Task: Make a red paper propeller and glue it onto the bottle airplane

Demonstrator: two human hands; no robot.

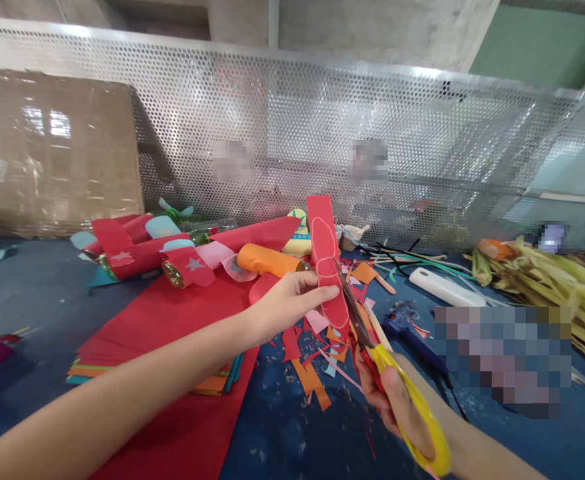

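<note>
Blue table point(282, 433), hands point(289, 297) angled inward.

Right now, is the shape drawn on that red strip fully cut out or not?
Not fully cut out: above the left hand, the drawn outline sits inside the red strip, whose top end is square.

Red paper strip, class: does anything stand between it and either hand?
Nothing visible does. The left hand pinches the red paper strip directly, and the scissors in the right hand reach its edge unobstructed. Paper scraps lie below, on the table.
</note>
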